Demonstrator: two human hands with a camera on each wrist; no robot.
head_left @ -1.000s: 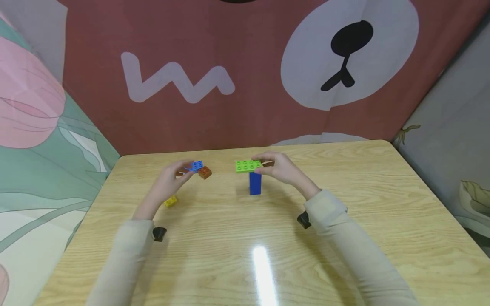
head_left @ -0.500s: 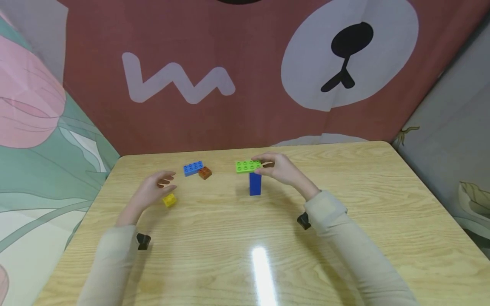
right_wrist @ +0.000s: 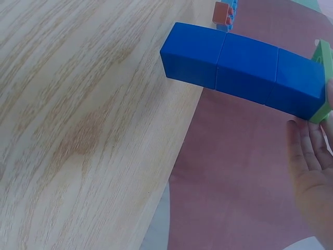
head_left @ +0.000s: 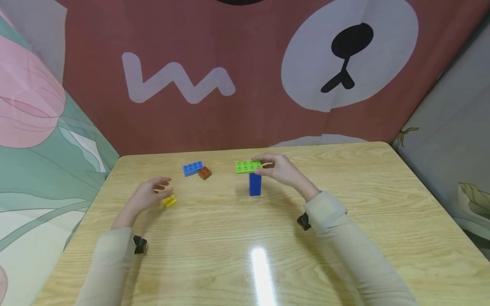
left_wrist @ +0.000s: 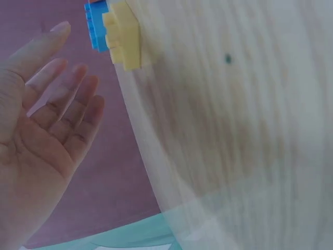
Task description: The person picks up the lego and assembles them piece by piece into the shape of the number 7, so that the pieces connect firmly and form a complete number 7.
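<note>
My right hand (head_left: 278,168) pinches the right end of a light green toy brick (head_left: 244,166), which sits flat on top of a tall dark blue stack (head_left: 254,184). In the right wrist view the stack is made of three blue blocks (right_wrist: 245,67). Over the table's left side my left hand (head_left: 147,196) holds nothing, its fingers loosely extended in the left wrist view. A small yellow brick (head_left: 169,201) lies just beside its fingertips; the left wrist view shows this yellow brick (left_wrist: 123,36) apart from the hand.
A lighter blue brick (head_left: 192,168) and a brown brick (head_left: 204,173) lie side by side toward the table's back left. The wooden table (head_left: 214,255) ends at a printed cloth backdrop (head_left: 172,123).
My left hand has let go of the lighter blue brick beside the brown one and moved back and left toward the yellow brick. My right hand stays on the green brick.
</note>
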